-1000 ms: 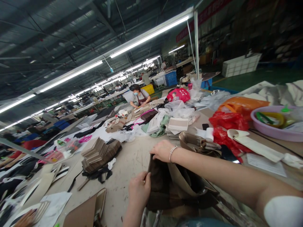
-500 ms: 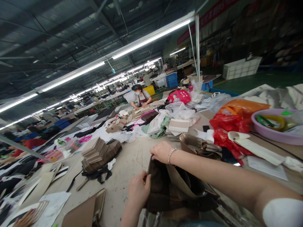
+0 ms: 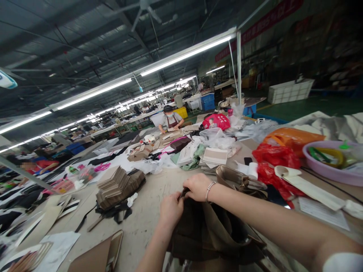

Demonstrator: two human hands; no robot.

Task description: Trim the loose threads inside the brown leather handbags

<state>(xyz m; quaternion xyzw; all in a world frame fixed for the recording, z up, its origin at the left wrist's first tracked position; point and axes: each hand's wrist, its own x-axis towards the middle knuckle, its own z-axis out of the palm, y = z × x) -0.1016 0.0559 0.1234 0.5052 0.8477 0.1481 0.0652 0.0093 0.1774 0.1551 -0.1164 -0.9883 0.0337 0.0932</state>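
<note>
Under long strip lights [image 3: 184, 54] in a factory hall, your scuffed, pale tabletop [image 3: 153, 196] bears a limp dark-brown fabric bag [image 3: 198, 230] at its near edge, with your left hand [image 3: 171, 208] and right hand [image 3: 197, 186] pinching its soft top rim side by side.

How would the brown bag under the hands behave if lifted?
Likely floppy: the brown bag folds and sags where the left hand and right hand pinch its edge. Probably light, since fingertips alone gather it.

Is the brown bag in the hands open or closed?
Open, it seems: the brown bag shows its tan lining between dark sides, while the left hand and right hand pinch its top edge at one spot.
</note>
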